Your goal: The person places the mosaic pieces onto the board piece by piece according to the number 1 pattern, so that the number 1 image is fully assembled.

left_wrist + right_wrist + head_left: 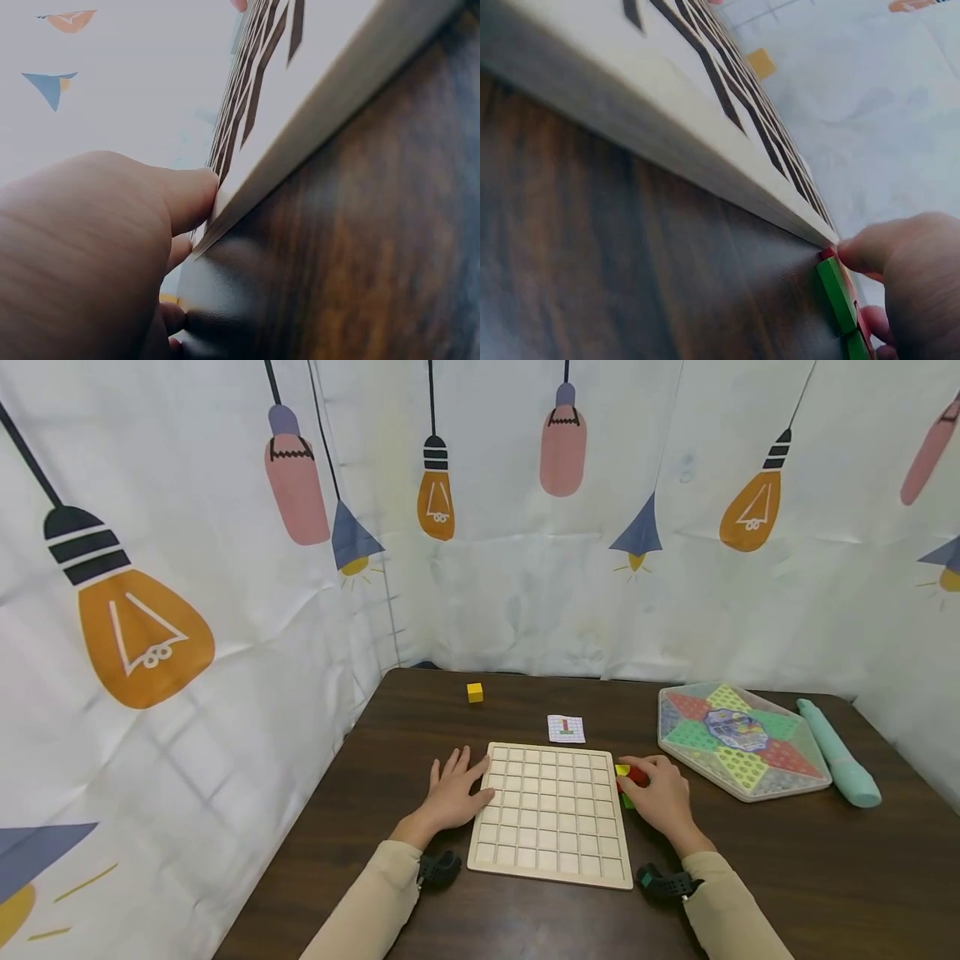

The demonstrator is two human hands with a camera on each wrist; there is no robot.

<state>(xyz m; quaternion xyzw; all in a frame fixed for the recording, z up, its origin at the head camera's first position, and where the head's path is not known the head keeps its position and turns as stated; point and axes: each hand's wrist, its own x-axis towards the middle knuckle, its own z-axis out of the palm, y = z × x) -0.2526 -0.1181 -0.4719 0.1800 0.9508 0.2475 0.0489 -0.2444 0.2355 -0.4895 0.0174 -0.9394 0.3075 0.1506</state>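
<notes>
Resting flat on the dark table (787, 877), the left hand (453, 793) lies with straight, spread fingers against the left edge of the wooden grid board (551, 810), its thumb touching the board's rim, as the left wrist view shows up close. The right hand (660, 795) sits just beside the board's right edge with fingers curled over a small cluster of coloured blocks (627, 779): red, yellow and green pieces show under the fingertips, and the right wrist view shows a green and a red block pinched between thumb and fingers, touching the board's side. The board lies near the middle of the table, between the two hands. Just beyond its far edge lies a small pattern card (566, 728). A yellow cube (475, 692) stands alone at the far left. To the right lie a hexagonal game box (742, 739) and, beside it, a mint-green roll (838, 764).
</notes>
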